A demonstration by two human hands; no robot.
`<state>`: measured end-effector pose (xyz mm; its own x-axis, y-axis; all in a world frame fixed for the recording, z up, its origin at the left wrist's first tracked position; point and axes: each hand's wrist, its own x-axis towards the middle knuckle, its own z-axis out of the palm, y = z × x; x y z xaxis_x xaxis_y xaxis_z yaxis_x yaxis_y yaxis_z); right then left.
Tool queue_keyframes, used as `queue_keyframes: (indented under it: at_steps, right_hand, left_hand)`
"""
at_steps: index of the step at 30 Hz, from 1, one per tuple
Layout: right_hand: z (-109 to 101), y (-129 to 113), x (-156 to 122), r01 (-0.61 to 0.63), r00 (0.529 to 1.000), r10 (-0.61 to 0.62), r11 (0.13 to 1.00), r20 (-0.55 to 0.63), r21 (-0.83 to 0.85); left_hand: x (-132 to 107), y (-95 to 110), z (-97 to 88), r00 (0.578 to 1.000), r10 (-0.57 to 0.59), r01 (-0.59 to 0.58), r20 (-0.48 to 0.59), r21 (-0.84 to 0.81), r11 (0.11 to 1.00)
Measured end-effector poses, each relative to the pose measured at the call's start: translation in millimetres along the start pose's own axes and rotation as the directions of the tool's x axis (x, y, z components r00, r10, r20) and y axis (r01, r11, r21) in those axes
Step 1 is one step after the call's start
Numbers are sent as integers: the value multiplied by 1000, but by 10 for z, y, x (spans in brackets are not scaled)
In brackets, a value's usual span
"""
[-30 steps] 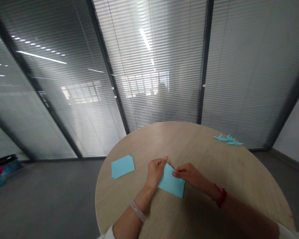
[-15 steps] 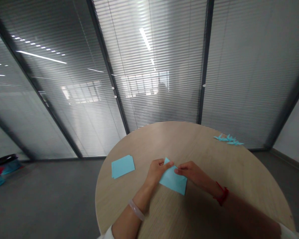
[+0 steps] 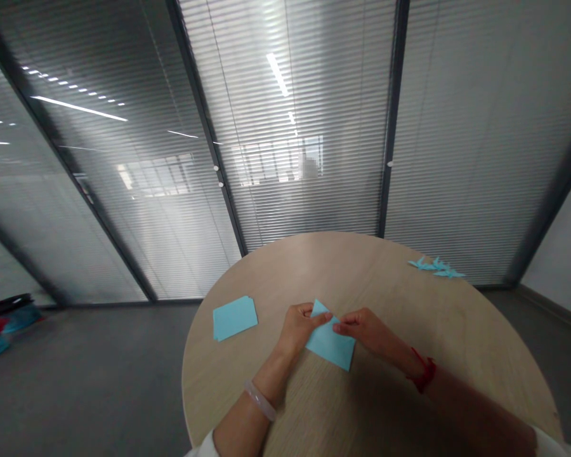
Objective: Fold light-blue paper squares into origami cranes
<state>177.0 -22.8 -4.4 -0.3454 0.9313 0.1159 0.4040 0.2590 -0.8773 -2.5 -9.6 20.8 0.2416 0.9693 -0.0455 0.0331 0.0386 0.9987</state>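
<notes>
blue paper, over the desk between left hand and right hand; long axis from far-left tip to near-right corner, the left nearer the tip, the right at the right-hand edge; each grip narrow, pinching the paper.

A light-blue sheet of paper is slanting over the wooden counter, narrowing to a pointed corner on its far side and showing a long straight edge on its near side. The left fingers are gripping it near that corner, the right fingers pinching its right-hand edge.
</notes>
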Motion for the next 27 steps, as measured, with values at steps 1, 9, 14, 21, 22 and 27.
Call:
queue_keyframes:
  at_steps: [1, 9, 14, 21, 22, 27]
  right_hand:
    - [3, -5, -1, 8, 1000, -8, 1000, -11, -9]
    - [-12, 52, 20, 64, 998, -64, 997, 6, 46]
    - [-17, 43, 7, 78, 995, -80, 996, -57, -45]
    - [7, 4, -12, 117, 990, -121, 991, -76, -58]
    - [2, 1, -13, 127, 989, -131, 990, -65, -64]
    - [-18, 0, -10, 115, 988, -128, 983, -83, -145]
  left_hand:
    - [-1, 0, 2, 1000, 7, -7, 0, -3, 1000]
    - [29, -20, -42, 999, 32, -33, -20, -35, 999]
    - [44, -28, -54, 999, 29, -31, -37, -52, 998]
    - [14, 28, -52, 997, 62, -67, -49, -93, 993]
    - [13, 30, -55, 996, 62, -68, -56, -99, 993]
    - [16, 7, -55, 997, 53, -58, -52, -86, 995]
